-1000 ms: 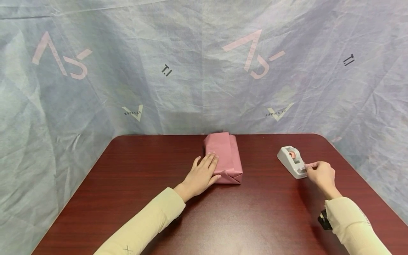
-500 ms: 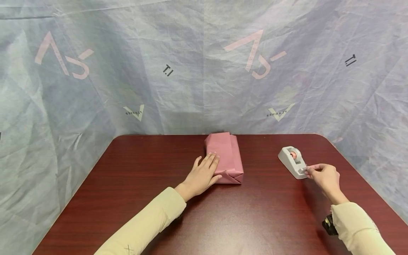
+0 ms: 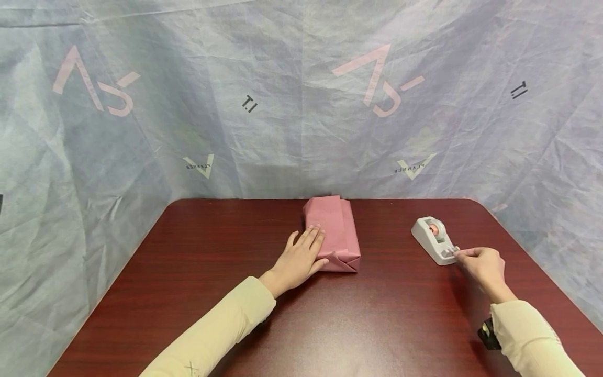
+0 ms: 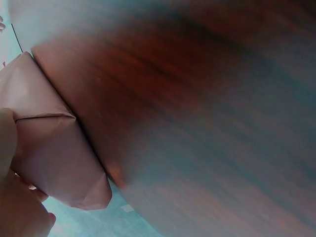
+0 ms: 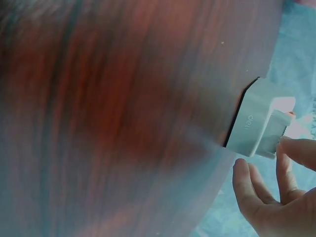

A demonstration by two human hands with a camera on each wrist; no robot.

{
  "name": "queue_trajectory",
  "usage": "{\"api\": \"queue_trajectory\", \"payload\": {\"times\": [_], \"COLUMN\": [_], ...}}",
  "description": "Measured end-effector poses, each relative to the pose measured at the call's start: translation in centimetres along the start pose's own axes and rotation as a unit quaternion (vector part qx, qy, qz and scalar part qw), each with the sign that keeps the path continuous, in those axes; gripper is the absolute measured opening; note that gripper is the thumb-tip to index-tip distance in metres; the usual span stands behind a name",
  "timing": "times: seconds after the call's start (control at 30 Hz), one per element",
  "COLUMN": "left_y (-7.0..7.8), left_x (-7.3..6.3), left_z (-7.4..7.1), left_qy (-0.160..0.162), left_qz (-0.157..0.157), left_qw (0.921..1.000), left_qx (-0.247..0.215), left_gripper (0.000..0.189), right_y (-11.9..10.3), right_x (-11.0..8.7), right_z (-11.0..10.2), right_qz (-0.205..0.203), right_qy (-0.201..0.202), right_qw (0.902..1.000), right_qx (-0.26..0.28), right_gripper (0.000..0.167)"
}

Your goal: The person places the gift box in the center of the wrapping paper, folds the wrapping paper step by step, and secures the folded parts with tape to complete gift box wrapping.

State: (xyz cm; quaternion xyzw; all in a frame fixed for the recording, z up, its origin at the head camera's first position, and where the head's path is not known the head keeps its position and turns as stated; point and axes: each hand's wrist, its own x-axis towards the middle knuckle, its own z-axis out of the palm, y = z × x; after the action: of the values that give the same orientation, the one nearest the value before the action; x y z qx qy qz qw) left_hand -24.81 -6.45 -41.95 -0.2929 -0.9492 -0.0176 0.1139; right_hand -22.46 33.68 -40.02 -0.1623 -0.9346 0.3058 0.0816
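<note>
Parcel (image 3: 333, 222) in pink paper lies lengthwise near the middle of the desk (image 3: 207, 241), its far end close to the back edge; my left hand (image 3: 297, 259) rests on its near left part, fingers laid out straight over the top, thumb at the near end, where the paper folds into slanting flaps; well apart, to my right, a pale tape dispenser (image 3: 430, 246) stands at a slant, "deli" on its side, with a roll of tape (image 3: 441, 228) inside; my right hand (image 3: 485, 267) is at the dispenser's near end, thumb and a fingertip pinching the tape's end by the toothed edge (image 5: 284, 132), other fingers just below; the hands are well apart from each other; cream sleeves (image 3: 221, 319) cover my arms; a dark device (image 3: 489, 335) sits beneath the right cuff; behind the desk hangs a creased greyish cloth (image 3: 301, 120) printed with pink and yellowish shapes.
</note>
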Motion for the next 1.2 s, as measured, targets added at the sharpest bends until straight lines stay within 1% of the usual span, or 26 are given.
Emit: {"api": "queue_trajectory", "payload": {"times": [0.27, 0.53, 0.77, 0.83, 0.97, 1.03, 1.1, 1.2], "left_y": [0.0, 0.0, -0.1, -0.1, 0.0, 0.0, 0.0, 0.0], "left_x": [0.0, 0.0, 0.0, 0.1, 0.0, 0.0, 0.0, 0.1], "left_z": [0.0, -0.1, -0.1, -0.1, -0.2, -0.2, -0.2, -0.1], "left_qy": [-0.004, -0.009, -0.003, 0.0, 0.001, -0.001, -0.005, -0.009], "left_qz": [-0.001, -0.002, 0.002, 0.004, 0.005, 0.005, 0.004, 0.001], "left_qw": [1.0, 1.0, 0.9999, 0.9999, 0.9999, 1.0, 1.0, 0.9999], "left_qx": [0.003, 0.002, 0.01, 0.015, 0.009, 0.005, 0.006, 0.009], "left_gripper": [0.065, 0.065, 0.064, 0.064, 0.063, 0.063, 0.063, 0.064], "right_y": [0.3, 0.5, 0.2, 0.3, 0.8, 1.0, 1.1, 0.7], "right_x": [0.2, 0.6, 0.9, 0.9, 0.9, 0.8, 0.7, 0.5], "right_z": [0.1, 0.4, 0.3, 0.3, 0.3, 0.2, 0.1, -0.4], "right_qz": [-0.014, -0.043, -0.055, -0.064, -0.076, -0.073, -0.06, -0.048], "right_qy": [0.0, 0.018, 0.017, 0.02, 0.028, 0.03, 0.029, 0.035], "right_qw": [0.9999, 0.9987, 0.9978, 0.9971, 0.9959, 0.9961, 0.9972, 0.998], "right_qx": [0.002, -0.019, -0.033, -0.037, -0.04, -0.04, -0.035, -0.023], "right_gripper": [0.03, 0.027, 0.024, 0.023, 0.02, 0.021, 0.022, 0.024]}}
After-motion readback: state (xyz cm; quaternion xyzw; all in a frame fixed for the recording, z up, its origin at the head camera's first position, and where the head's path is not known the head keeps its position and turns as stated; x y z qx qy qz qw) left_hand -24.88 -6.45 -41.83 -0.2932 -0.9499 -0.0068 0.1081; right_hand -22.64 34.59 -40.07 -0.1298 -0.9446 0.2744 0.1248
